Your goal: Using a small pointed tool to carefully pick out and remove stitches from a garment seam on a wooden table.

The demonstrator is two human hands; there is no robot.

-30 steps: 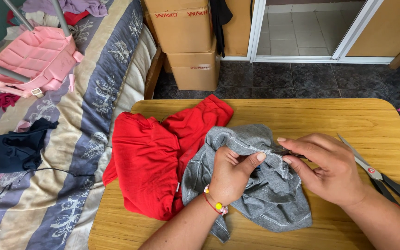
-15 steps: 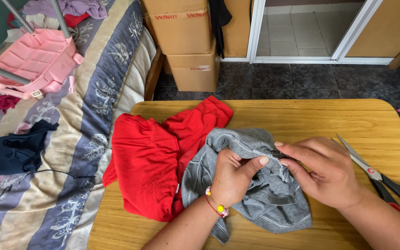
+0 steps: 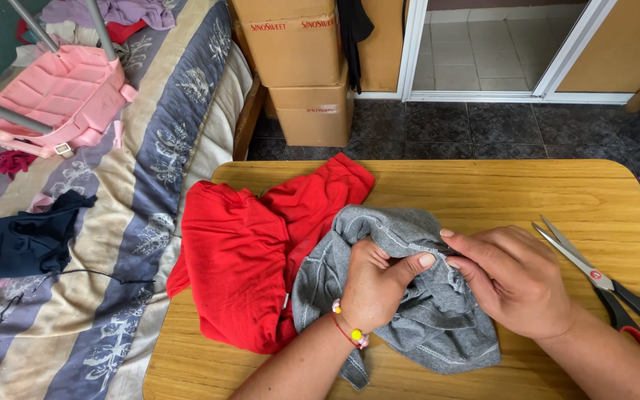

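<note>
Grey garment (image 3: 438,326) bunched on wooden table (image 3: 483,192), pinched by left hand (image 3: 375,285) and right hand (image 3: 512,278); fingers clamped on seam. Red cloth (image 3: 253,252) alongside, scissors (image 3: 609,285) right.

Both hands, left (image 3: 375,285) and right (image 3: 516,278), pinching grey garment (image 3: 438,326) beside red cloth (image 3: 250,255).

Single head-worn view, looking steeply down and forward from above the wooden surface (image 3: 483,192), close over the left hand (image 3: 375,285) and right hand (image 3: 516,278), bed (image 3: 150,185) along the left edge, tiled floor (image 3: 483,126) and cardboard boxes (image 3: 298,67) at top
</note>
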